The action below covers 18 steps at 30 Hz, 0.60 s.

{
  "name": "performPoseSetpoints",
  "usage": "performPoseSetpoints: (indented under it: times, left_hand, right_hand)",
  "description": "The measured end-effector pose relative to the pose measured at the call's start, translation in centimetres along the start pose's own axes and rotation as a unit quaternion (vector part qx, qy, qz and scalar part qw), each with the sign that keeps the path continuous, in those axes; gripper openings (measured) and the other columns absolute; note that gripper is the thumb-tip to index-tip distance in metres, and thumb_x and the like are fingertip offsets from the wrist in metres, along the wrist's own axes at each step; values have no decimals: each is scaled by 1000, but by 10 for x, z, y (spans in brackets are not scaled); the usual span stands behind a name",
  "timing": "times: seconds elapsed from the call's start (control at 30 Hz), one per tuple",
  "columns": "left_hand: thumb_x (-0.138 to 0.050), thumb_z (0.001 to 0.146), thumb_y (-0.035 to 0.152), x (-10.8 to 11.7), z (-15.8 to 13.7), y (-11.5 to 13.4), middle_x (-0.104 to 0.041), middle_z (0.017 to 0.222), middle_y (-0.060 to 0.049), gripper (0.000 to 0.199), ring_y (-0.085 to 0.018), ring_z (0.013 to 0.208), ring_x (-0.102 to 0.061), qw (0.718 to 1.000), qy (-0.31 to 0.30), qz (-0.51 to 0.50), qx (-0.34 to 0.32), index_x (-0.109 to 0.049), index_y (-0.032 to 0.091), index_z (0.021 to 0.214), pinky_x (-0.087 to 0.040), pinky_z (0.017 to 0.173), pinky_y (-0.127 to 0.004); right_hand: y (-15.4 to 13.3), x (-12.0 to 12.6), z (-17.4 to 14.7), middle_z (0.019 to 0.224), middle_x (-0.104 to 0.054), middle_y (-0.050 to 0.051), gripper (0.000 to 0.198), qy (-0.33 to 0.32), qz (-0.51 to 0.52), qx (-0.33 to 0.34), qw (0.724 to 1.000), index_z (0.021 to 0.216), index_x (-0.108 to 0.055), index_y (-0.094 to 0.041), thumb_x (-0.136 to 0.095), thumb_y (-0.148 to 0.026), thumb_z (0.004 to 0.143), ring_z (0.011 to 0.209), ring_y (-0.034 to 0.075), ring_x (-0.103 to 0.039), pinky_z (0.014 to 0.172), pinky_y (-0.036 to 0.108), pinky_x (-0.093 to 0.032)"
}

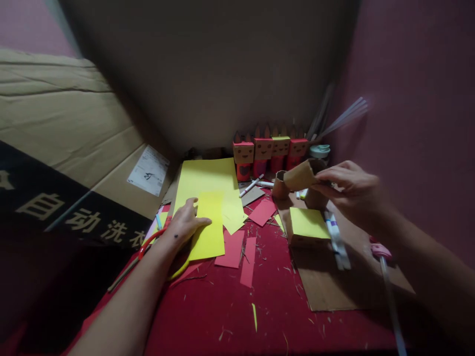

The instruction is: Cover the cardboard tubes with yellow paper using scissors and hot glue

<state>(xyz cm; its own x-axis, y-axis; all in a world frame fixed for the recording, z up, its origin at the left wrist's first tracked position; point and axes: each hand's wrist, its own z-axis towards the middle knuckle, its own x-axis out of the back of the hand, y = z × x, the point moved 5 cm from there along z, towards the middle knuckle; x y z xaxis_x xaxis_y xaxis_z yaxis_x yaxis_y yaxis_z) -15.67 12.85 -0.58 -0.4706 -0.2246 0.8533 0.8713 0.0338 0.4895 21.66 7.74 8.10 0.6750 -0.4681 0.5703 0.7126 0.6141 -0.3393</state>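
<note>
My right hand (343, 185) pinches the rim of a brown cardboard tube (299, 176), which is tilted above the table. Two more cardboard tubes stand close below it; one tube (281, 187) is at its left. In front of that hand sits a small box (309, 225) with a yellow top. My left hand (187, 220) is closed on the left edge of a bright yellow paper strip (210, 227), its thumb on top; some fingers are hidden. The strip overlaps a larger yellow sheet (208, 170). Scissors (148, 242) with red and yellow handles lie partly under my left forearm.
Several cardboard figures (263, 148) with drawn faces stand at the back. Red paper pieces (248, 262) and scraps litter the red tablecloth (260, 316). White markers (337, 242) lie on a cardboard sheet (326, 291), beside a pink-headed glue gun or stick (381, 249). A large carton (74, 128) leans at left.
</note>
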Motion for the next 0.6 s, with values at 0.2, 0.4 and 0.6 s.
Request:
performPoseSetpoints:
  times: [0.2, 0.4, 0.6]
  left_hand:
    - [-61, 66, 19, 20, -1, 3, -55, 68, 2, 50, -19, 68, -53, 984, 111, -134, 24, -57, 16, 116, -38, 64, -31]
    - [-62, 72, 27, 41, -14, 11, -47, 51, 5, 12, -11, 47, -40, 947, 89, -309, 27, -61, 18, 65, -31, 46, -25]
    - [-60, 88, 29, 40, -2, -10, -59, 71, 2, 16, -9, 53, -52, 884, 79, -456, 61, -61, 14, 83, -44, 50, -23]
  right_hand:
    - [-38, -5, -14, 75, -69, 0, 4, -25, 334, -209, 919, 82, -74, -27, -74, -30, 79, 71, 17, -65, 62, 29, -52]
    - [-59, -30, -25, 83, -72, 1, 10, -72, 413, -245, 874, 86, -74, -25, -73, -33, 80, 76, 15, -65, 66, 25, -52]
    - [-52, -48, -26, 79, -69, 1, 9, -44, 445, -259, 856, 83, -73, -25, -71, -33, 82, 77, 15, -62, 68, 26, -50]
